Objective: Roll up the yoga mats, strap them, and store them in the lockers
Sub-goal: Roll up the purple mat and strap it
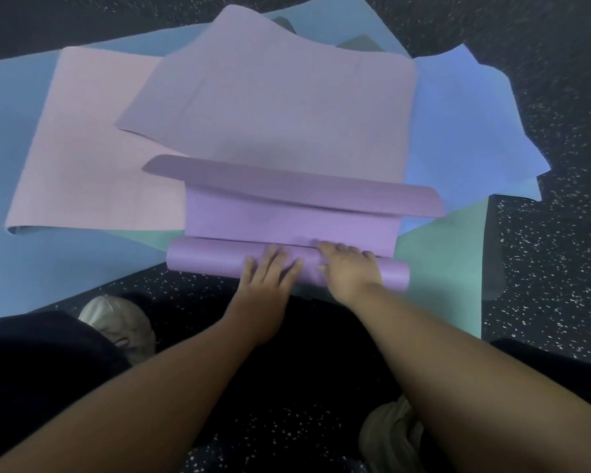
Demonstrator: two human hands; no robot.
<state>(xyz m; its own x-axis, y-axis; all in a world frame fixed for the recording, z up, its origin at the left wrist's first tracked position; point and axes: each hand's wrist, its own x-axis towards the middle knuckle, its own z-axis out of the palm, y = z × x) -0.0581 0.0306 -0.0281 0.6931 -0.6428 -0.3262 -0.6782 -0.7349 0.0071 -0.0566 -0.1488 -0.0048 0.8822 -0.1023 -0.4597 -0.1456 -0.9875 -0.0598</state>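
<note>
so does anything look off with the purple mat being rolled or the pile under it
Yes. The purple mat has a crosswise fold ahead of the roll, so it will not roll smoothly. The mats beneath, pink, blue and green, lie fanned at different angles.

Both hands (270, 271) (350, 268) press purple mat (287, 148) roll, fingers flat.

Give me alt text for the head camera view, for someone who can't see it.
Seen from above, a person's left hand and right hand press on the rolled near end of a purple yoga mat. Beyond it, pink, lavender and blue mats lie overlapped on a dark speckled floor.
</note>
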